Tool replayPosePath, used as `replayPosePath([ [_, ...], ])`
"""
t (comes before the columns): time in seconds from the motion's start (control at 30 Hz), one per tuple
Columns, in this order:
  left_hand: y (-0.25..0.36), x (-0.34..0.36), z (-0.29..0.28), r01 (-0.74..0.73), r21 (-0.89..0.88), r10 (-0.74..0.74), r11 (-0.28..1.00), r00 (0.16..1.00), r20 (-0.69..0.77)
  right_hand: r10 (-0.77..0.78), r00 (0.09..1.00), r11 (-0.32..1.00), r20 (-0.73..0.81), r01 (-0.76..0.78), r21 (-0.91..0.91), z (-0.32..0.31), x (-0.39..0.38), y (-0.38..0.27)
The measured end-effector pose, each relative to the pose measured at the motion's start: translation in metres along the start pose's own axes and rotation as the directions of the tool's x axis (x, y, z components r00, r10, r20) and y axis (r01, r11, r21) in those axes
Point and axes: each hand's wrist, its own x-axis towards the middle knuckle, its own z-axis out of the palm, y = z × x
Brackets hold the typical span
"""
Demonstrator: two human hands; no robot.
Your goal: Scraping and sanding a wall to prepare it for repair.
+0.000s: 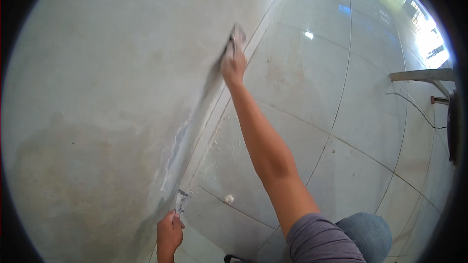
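Note:
My right hand (234,63) is stretched far forward with a grey flat-bladed tool (238,30) in its closed fingers, held against the grey wall (87,53) just above the light strip along its base. At the lower middle, my left hand (169,230) grips a small putty knife (182,199) smeared with white paste, beside the wall's foot. Between the two hands, a whitish patch (170,156) marks the wall low down. A white lump (229,198) and small crumbs lie on the tiled floor near the left hand.
Glossy tiled floor (365,102) runs along the wall. At the far right stand a pale frame or leg (414,74) and a dark object (452,126), with a thin dark cord (419,109) between them. My bent knee (365,234) is at the lower right.

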Motion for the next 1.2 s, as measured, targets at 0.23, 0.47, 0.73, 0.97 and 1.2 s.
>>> replayPosePath([
  [0.23,-0.004,0.003,0.012,0.005,-0.056,-0.005,0.998,1.000,-0.004,0.381,0.923,0.900,-0.044,-0.382,-0.209,-0.029,0.034,0.030],
  [0.47,0.003,0.001,0.007,-0.037,0.000,0.037,0.999,0.999,0.001,0.167,0.984,0.981,0.053,-0.161,-0.105,-0.022,-0.072,0.014],
  [0.73,0.027,-0.018,-0.013,-0.003,-0.127,-0.002,0.992,0.999,-0.041,0.503,0.861,0.846,-0.081,-0.509,-0.160,-0.013,0.035,0.009],
  [0.97,0.157,-0.021,-0.124,-0.172,0.091,0.184,0.981,0.972,-0.147,0.552,0.833,0.830,0.047,-0.543,-0.131,-0.019,-0.017,-0.024],
  [1.2,0.215,0.051,-0.131,-0.165,-0.283,0.203,0.945,0.973,0.112,0.456,0.890,0.885,-0.030,-0.456,-0.089,-0.021,-0.010,-0.012],
])
